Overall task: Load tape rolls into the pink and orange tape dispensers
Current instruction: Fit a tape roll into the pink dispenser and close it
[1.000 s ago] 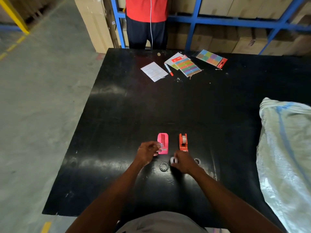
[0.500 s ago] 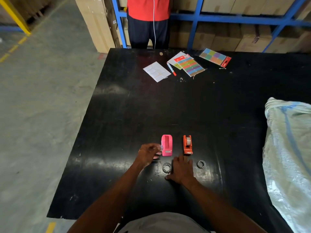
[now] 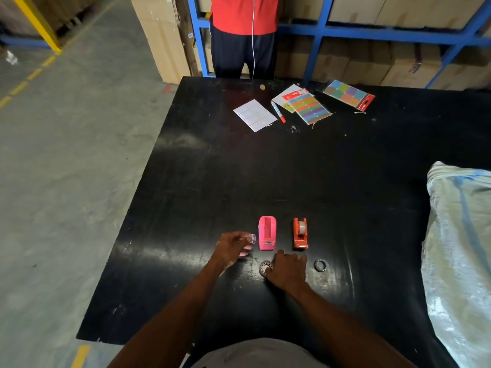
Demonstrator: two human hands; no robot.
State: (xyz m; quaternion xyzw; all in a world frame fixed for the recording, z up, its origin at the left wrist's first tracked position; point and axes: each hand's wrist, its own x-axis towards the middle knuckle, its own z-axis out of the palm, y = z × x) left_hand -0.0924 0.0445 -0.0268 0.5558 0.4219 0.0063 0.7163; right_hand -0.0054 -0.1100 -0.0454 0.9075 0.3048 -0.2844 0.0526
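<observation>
The pink tape dispenser (image 3: 267, 233) stands on the black table (image 3: 202, 181) with its slot empty. Just right of it is the orange tape dispenser (image 3: 300, 239), which has a pale tape roll (image 3: 301, 227) seated in it. My left hand (image 3: 231, 248) pinches a small clear tape roll (image 3: 251, 238) close to the pink dispenser's left side. My right hand (image 3: 288, 270) lies palm down on the table in front of both dispensers. Its edge covers part of a dark ring-shaped core (image 3: 265, 267). What is under that palm is hidden.
A second dark ring (image 3: 320, 265) lies right of my right hand. A white woven sack (image 3: 462, 248) fills the table's right side. Sticker sheets (image 3: 255, 115), a pen (image 3: 278, 111) and coloured packs (image 3: 309, 108) lie at the far edge, where a person in a red top (image 3: 244, 35) stands.
My right hand held a white roll up a second ago, then dropped flat onto the table by the left ring. My left hand stays beside the pink dispenser with its roll.
</observation>
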